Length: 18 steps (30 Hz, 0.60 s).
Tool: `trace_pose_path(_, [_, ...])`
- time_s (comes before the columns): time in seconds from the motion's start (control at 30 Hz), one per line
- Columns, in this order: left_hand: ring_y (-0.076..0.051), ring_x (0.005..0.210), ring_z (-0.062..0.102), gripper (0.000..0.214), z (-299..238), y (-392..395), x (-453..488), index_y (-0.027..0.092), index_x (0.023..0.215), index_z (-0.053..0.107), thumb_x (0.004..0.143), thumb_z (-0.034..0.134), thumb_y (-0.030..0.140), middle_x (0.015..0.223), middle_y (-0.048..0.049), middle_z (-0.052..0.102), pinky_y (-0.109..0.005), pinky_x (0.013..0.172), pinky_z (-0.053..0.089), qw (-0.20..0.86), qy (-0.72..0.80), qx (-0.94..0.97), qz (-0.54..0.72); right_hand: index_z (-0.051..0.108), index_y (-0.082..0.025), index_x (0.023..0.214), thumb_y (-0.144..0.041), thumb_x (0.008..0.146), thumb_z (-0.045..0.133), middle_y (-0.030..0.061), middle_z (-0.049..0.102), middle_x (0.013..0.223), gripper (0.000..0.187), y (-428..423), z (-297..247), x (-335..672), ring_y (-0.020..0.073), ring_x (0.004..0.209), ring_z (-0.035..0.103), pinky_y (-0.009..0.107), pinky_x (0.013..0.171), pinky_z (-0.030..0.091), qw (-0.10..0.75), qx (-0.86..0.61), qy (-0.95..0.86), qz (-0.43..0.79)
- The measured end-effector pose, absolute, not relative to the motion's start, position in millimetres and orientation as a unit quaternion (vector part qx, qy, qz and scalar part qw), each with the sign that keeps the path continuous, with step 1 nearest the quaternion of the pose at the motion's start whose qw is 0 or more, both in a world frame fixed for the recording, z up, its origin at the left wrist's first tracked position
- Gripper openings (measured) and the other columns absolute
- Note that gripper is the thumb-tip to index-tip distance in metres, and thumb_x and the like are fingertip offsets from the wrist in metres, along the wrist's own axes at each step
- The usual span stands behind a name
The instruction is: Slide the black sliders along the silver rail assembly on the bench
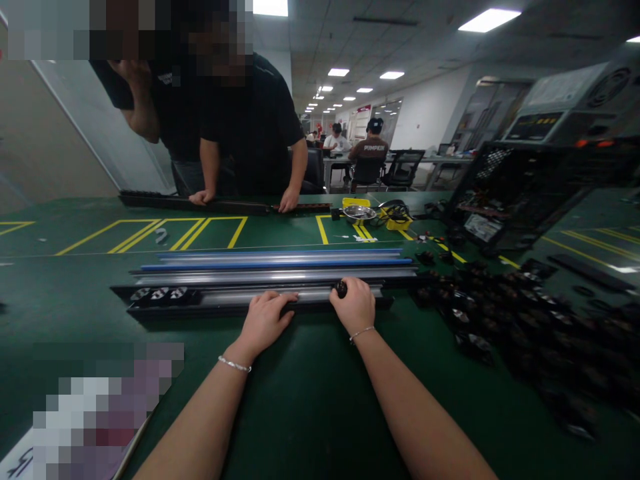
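Note:
A long black channel rail [227,298] with a silvery inside lies across the table in front of me. Several black parts with shiny silver faces [159,294] sit in its left end. My left hand [267,319] rests on the rail's near edge around its middle, fingers stretched out over it. Further right, my right hand [356,305] pinches a small black part [341,289] just at the channel; the fingers hide most of this part. Directly behind lie another silvery rail [270,275] and a rail with blue edges [273,259].
A large heap of black parts [530,327] covers the table's right side. Behind it stands an opened computer case [505,193]. A metal bowl [359,213] and yellow trays [399,220] are at the back. Across the table, a person's hands touch a dark rail [225,204].

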State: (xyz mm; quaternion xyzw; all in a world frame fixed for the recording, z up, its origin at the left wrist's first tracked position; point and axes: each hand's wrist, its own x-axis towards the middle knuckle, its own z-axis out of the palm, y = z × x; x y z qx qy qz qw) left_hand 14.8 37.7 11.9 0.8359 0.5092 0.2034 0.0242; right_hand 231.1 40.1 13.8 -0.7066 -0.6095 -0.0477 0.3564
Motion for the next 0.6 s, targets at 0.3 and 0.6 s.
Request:
trace_pose_path(0.3, [-0.022, 0.106, 0.053, 0.033, 11.8, 38.3, 14.7, 0.032, 0.114, 0.056, 0.081, 0.054, 0.030, 0.116, 0.0011, 0.064, -0.042, 0.089, 0.037, 0.023, 0.509, 0.836, 0.205, 0.059, -0.019, 0.086, -0.029, 0.073, 0.055, 0.0061, 0.064, 0.090, 0.017, 41.4, 10.0, 230.9, 0.0211, 0.092, 0.053, 0.032, 0.080, 0.035, 0.361, -0.713, -0.599, -0.056])
trace_pose_path(0.6, [-0.022, 0.106, 0.052, 0.034, 11.9, 38.1, 14.7, 0.032, 0.115, 0.056, 0.081, 0.053, 0.030, 0.117, -0.0003, 0.064, -0.042, 0.090, 0.037, 0.025, 0.509, 0.835, 0.205, 0.060, -0.019, 0.086, -0.029, 0.073, 0.054, 0.0066, 0.064, 0.090, 0.017, 40.8, 11.4, 231.2, 0.0214, 0.090, 0.053, 0.032, 0.080, 0.036, 0.360, -0.712, -0.601, -0.051])
